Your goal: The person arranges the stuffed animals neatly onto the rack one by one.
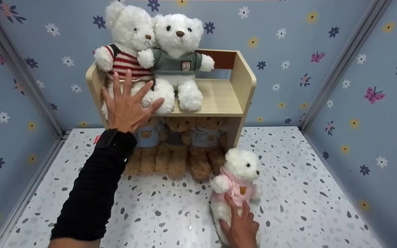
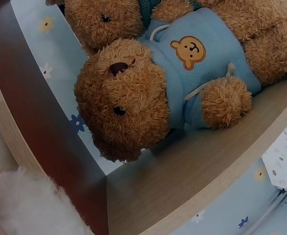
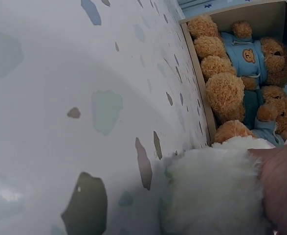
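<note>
On the shelf top, my left hand (image 1: 128, 105) spreads its fingers against the lower body of a white teddy bear (image 1: 131, 65) in a red-and-white striped sweater. Beside that bear sits another white teddy bear (image 1: 178, 38) in a grey-green top. My right hand (image 1: 241, 225) grips the belly of a white teddy bear (image 1: 241, 165) in a pink hoodie, which stands on the speckled surface right of the shelf. White fur (image 3: 214, 191) lies against this hand in the right wrist view. The underside of the pink-hoodie bear is hidden.
A light wooden shelf (image 1: 248, 81) stands against the flowered back wall. Several brown teddy bears (image 2: 128, 93) in blue and green clothes sit in its lower compartment. Flowered side panels (image 1: 374, 113) enclose the speckled white surface (image 1: 288, 193).
</note>
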Available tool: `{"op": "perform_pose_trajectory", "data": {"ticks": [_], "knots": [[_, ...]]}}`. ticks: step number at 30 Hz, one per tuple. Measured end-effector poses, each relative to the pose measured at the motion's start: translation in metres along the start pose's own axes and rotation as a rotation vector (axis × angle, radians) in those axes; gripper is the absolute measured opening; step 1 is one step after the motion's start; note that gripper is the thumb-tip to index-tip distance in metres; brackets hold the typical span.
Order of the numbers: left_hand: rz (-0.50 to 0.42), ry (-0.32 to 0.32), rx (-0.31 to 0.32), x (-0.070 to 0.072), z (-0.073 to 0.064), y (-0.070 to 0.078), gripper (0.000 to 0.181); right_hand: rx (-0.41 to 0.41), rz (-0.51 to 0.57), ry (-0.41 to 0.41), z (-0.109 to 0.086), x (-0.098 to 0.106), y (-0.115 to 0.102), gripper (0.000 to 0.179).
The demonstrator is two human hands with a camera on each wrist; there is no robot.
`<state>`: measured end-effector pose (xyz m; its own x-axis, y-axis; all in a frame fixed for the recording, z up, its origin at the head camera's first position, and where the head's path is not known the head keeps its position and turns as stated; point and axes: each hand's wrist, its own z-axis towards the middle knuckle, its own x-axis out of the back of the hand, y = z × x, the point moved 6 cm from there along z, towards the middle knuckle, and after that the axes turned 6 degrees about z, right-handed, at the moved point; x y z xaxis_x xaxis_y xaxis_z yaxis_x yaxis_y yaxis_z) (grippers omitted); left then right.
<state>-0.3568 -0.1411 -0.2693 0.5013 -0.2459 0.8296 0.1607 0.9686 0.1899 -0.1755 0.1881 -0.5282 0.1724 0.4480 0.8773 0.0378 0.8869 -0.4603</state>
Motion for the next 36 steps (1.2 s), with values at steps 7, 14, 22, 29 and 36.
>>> {"op": "perform_pose_trajectory", "data": {"ticks": [7, 14, 22, 29, 36], "knots": [[0.003, 0.005, -0.016, 0.000, 0.003, 0.003, 0.073, -0.052, 0.003, -0.026, 0.000, -0.001, 0.001, 0.085], [-0.004, -0.010, -0.013, -0.001, 0.005, 0.004, 0.073, -0.023, 0.022, 0.019, -0.001, 0.004, 0.002, 0.097], [-0.005, -0.004, -0.015, -0.003, 0.004, 0.006, 0.073, -0.205, 0.050, -0.077, -0.002, 0.012, 0.013, 0.124], [-0.002, 0.006, 0.012, -0.001, -0.001, 0.000, 0.073, -0.202, 0.142, -0.077, 0.007, 0.015, 0.015, 0.114], [-0.021, -0.008, 0.026, -0.002, -0.003, -0.002, 0.075, -0.256, 0.248, -0.115, 0.008, 0.018, 0.023, 0.104]]}}
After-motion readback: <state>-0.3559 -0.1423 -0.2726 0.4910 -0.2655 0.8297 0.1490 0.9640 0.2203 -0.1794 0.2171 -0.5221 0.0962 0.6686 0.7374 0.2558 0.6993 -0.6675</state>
